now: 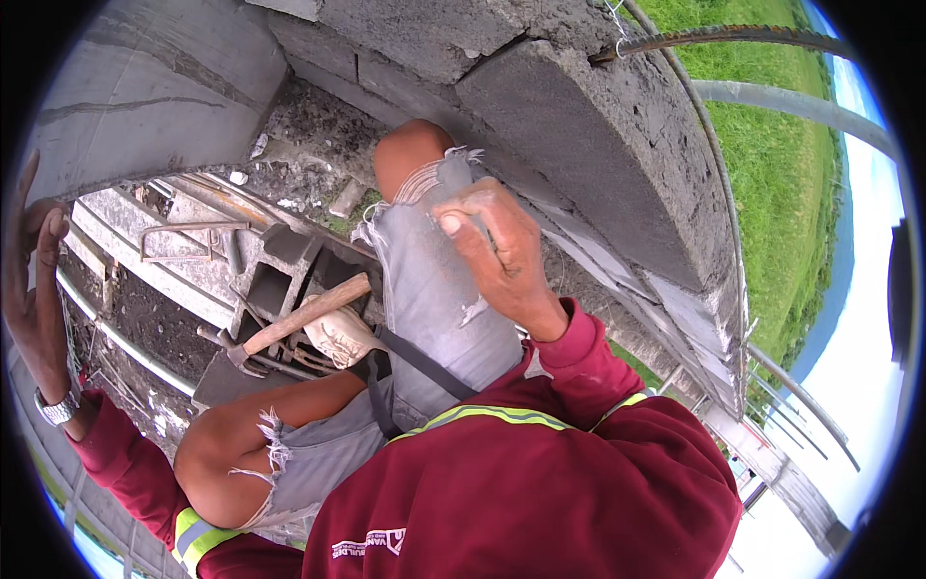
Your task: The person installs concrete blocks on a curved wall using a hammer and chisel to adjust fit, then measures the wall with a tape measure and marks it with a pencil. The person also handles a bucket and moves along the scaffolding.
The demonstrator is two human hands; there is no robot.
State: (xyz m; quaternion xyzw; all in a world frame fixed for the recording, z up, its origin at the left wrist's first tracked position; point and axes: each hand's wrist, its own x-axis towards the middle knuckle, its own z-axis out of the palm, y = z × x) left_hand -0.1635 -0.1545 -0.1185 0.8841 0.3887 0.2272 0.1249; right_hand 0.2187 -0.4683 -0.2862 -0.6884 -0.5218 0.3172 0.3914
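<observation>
Wall of grey blocks (598,145), rigid and rough-edged, bounds the right. Hollow blocks (297,266), probably heavy, sit between the knees (217,454); hammer (289,325) lies over them, likely head-heavy, best gripped by its wooden handle (333,299), open room above. Left hand (34,280): fingers apart. Right hand (497,241): fingers curled, any grip indiscernible.

Here a hammer (307,315) lies among hollow blocks (297,275), left of the person's right thigh (429,256), a hacksaw (234,253) farther left. A block wall (598,154) runs along the right, grass (772,145) beyond. The right hand (500,246) is over that thigh; the left hand (37,299), far left.
</observation>
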